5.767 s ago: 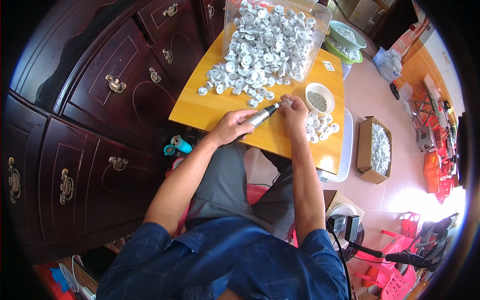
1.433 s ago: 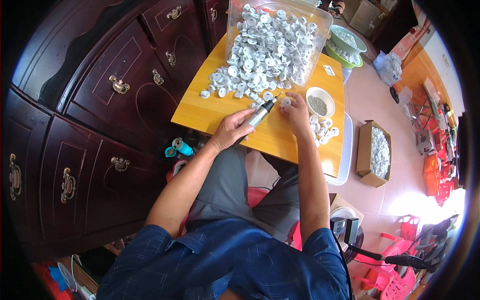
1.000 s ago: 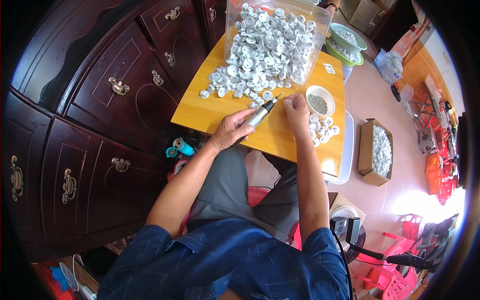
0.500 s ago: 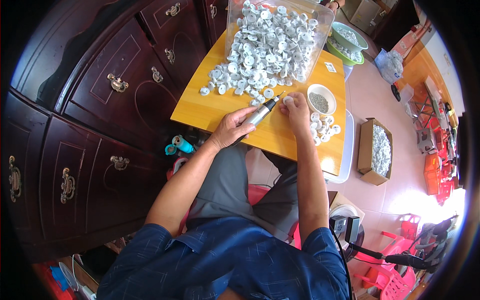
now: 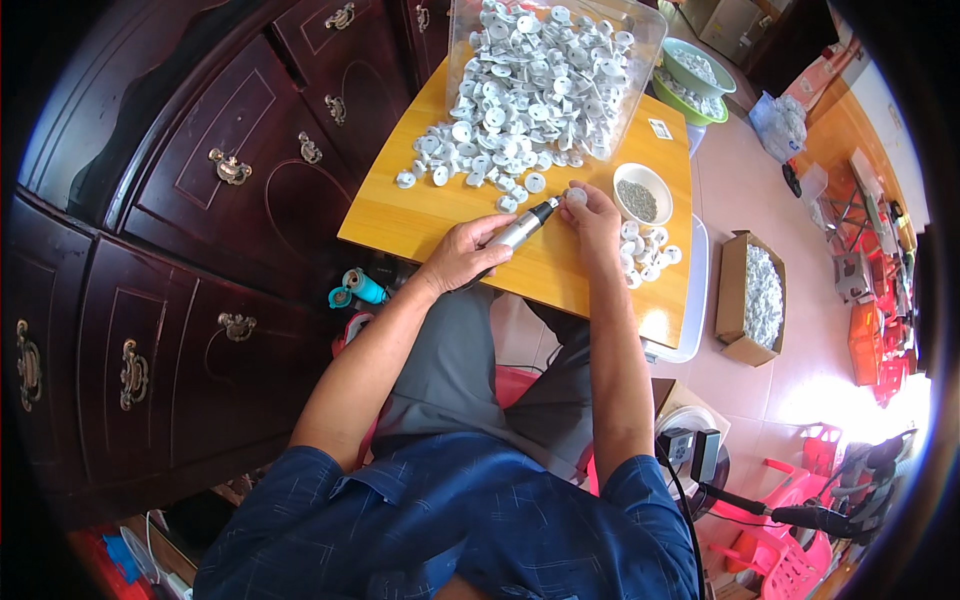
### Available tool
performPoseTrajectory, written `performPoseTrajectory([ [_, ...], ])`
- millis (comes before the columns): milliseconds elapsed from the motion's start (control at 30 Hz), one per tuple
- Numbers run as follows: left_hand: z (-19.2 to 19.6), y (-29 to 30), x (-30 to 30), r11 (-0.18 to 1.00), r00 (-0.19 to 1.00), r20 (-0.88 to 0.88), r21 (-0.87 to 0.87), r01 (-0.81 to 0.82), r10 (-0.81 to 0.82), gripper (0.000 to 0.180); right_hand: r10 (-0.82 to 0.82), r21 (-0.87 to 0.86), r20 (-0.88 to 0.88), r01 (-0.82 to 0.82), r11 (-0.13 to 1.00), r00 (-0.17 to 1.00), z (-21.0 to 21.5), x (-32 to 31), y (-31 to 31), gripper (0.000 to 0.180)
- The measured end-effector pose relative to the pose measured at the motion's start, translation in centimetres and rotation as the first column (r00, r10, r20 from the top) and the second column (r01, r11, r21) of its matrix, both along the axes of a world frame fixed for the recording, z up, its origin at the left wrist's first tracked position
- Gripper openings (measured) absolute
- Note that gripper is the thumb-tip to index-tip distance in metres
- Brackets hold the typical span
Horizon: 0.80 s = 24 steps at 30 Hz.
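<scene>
My left hand (image 5: 463,254) is wrapped around a silver and black electric screwdriver (image 5: 522,228), its tip pointing up and to the right. Pinched in the fingers of my right hand (image 5: 598,222) is a white round plastic part (image 5: 576,196), held right at the screwdriver's tip. The bit itself is hidden by the part and fingers. Beside my right hand stands a white bowl (image 5: 660,184) with small metal screws (image 5: 637,201) inside. Several similar white parts (image 5: 648,252) lie just below the bowl.
A clear plastic bin (image 5: 641,112) tipped toward me spills a heap of white parts (image 5: 540,95) onto the yellow wooden table (image 5: 400,215). Dark wooden drawers (image 5: 250,190) flank the left. A cardboard box (image 5: 733,300) of white parts and stacked basins (image 5: 722,82) stand at right.
The screwdriver's tip and the white part have come together; before, the bit showed bare beside it. My right hand has turned the part slightly and shifted a little left.
</scene>
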<state>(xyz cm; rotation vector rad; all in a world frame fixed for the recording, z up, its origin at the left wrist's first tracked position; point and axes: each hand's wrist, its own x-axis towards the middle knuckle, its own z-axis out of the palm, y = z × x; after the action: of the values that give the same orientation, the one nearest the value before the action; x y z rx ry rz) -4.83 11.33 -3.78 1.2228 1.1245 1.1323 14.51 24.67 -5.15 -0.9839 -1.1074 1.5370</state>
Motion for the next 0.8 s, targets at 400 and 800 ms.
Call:
performPoseTrajectory([
  [400,0.2,0.0,-0.2,0.999,0.998,-0.039,-0.028,0.039,-0.040,0.057,-0.050,0.012,0.013,0.050,0.999,0.999,-0.1,-0.3,-0.2,0.029],
  [800,0.0,0.2,-0.2,0.998,0.998,-0.043,-0.034,0.043,-0.044,0.055,-0.080,0.121,0.168,0.060,0.991,0.983,-1.2,-0.2,0.0,0.027],
])
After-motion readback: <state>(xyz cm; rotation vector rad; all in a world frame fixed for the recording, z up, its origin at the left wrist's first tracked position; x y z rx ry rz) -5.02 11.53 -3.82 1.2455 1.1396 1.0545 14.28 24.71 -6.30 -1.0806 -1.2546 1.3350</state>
